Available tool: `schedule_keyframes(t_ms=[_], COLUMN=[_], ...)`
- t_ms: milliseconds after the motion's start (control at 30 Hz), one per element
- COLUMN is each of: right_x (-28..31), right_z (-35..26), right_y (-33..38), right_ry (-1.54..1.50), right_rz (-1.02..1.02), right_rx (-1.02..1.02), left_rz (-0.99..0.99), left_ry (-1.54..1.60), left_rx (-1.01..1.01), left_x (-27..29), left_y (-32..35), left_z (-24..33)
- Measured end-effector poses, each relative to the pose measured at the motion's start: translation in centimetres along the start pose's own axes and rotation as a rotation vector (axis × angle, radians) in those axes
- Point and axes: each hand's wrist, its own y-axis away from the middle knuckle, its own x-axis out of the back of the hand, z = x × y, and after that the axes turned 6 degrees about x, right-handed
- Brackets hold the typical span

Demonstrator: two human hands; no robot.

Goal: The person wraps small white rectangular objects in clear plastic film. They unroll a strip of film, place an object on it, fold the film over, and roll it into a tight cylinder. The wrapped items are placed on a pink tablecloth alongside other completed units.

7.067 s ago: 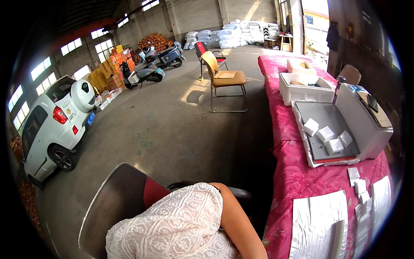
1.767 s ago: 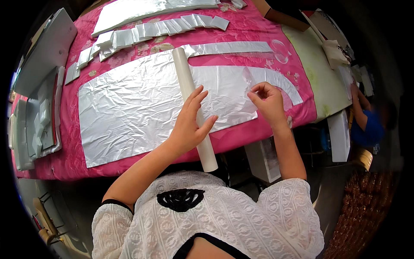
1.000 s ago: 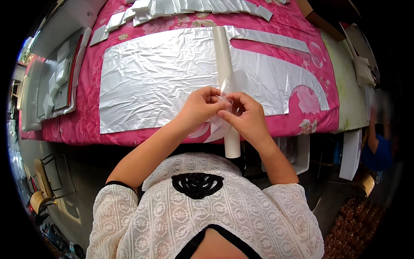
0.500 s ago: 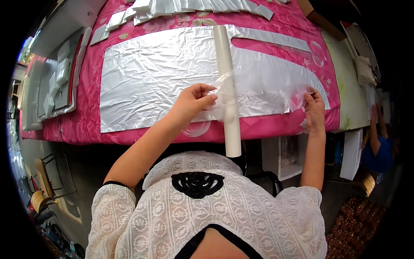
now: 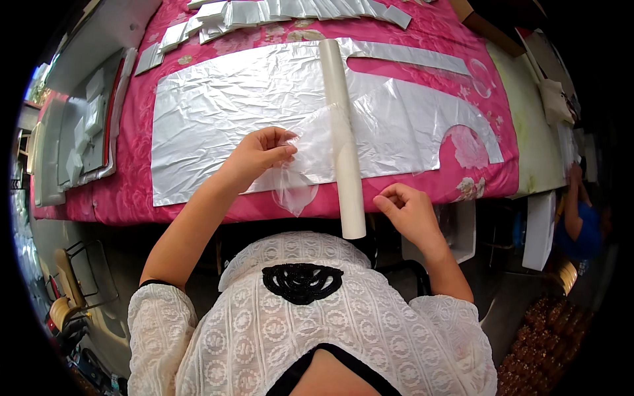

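My left hand [image 5: 261, 155] is closed in a pinch on the edge of a clear plastic film [image 5: 310, 142], left of a long whitish tube [image 5: 341, 142]. The film hangs down in a loose flap below my fingers and also spreads to the right of the tube. The tube lies upright in view across a wrinkled silver sheet [image 5: 218, 119], its near end past the table edge. My right hand [image 5: 406, 210] is right of that near end, touching neither tube nor film. Its fingers curl loosely, thumb apart, with nothing visible in them.
A pink flowered cloth [image 5: 135, 152] covers the table. Folded silver pieces [image 5: 284, 12] lie in a row along the back. At the left stands a pale foam tray [image 5: 92, 125] holding white blocks. A cardboard box [image 5: 492, 23] sits back right; another person's arm [image 5: 573, 218] shows far right.
My right hand has let go of the film at the right and come down and left toward the tube's near end. My left hand has moved left with the film, whose flap now hangs lower.
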Motion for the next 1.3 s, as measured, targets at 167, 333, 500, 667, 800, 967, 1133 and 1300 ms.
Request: schedule_keyframes(t_ms=[167, 333, 500, 667, 800, 967, 1133, 1300], right_x=[-4.3, -3.7, -3.5, -3.6, -4.0, -4.9, -4.1, -4.0], right_z=[-1.7, -1.2, -1.4, -1.4, -1.0, 1.5, -3.5, -2.4], right_y=[1.0, 1.3, 1.4, 0.9, 0.8, 1.8, 2.6, 2.0], right_ry=[-0.044, -0.029, -0.066, -0.022, -0.058, -0.110, -0.075, -0.013], right_rz=[-0.237, -0.258, -0.243, -0.258, -0.271, -0.179, -0.283, -0.337], right_rx=[-0.050, -0.080, -0.087, -0.087, -0.083, -0.031, -0.182, -0.164], left_rz=[0.065, 0.278, 0.494, 0.892, 0.715, 0.410, 0.270, 0.291], left_ry=[-0.077, -0.249, -0.425, -1.284, -1.021, -0.815, -0.794, -0.810], left_rx=[0.023, 0.075, 0.043, -0.402, -0.704, -0.865, -0.625, -0.653], left_x=[6.9, 14.4, 19.9, 14.8, 3.7, -4.7, -8.1, -8.1], left_y=[2.5, 5.6, 6.3, 6.2, 3.7, -4.2, -4.0, -5.9], left_z=[-0.1, -0.5, -1.5, 0.6, 0.6, -3.5, -3.1, -4.7])
